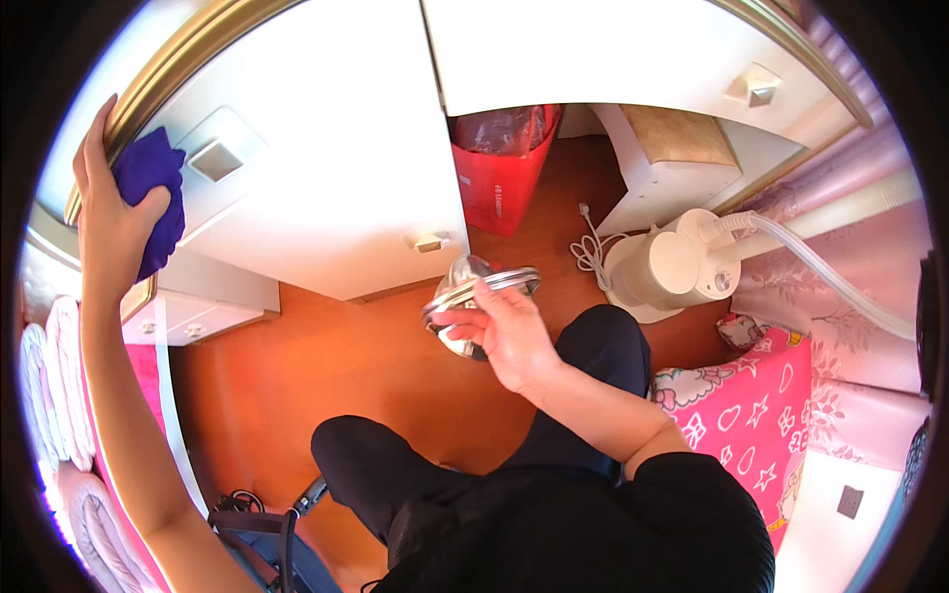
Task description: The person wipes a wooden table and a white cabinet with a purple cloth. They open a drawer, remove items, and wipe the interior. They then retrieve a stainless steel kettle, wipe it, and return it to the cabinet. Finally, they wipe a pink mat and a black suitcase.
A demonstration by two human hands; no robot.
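My left hand (pixel 118 215) is raised at the far left, pressing a folded purple cloth (pixel 154 196) against the gold-trimmed edge (pixel 200 37) of the white desk. Its fingers reach over the trim and the thumb lies on the cloth. In front of my knees, my right hand (pixel 511 326) grips a shiny metal-rimmed round object (pixel 485 285), partly see-through, which may be a tabletop mirror or a lid; its exact kind I cannot tell. The white cabinet door (pixel 326 163) with a square knob (pixel 428 242) stands just behind it.
A red bag (pixel 504 178) stands under the drawer (pixel 630 52). Right of it are a coiled white cable (pixel 589 256) and a cream appliance with a hose (pixel 671 259). A pink patterned cover (pixel 749 422) lies at the right, folded bedding (pixel 70 385) at the left, a blue bag (pixel 282 548) below.
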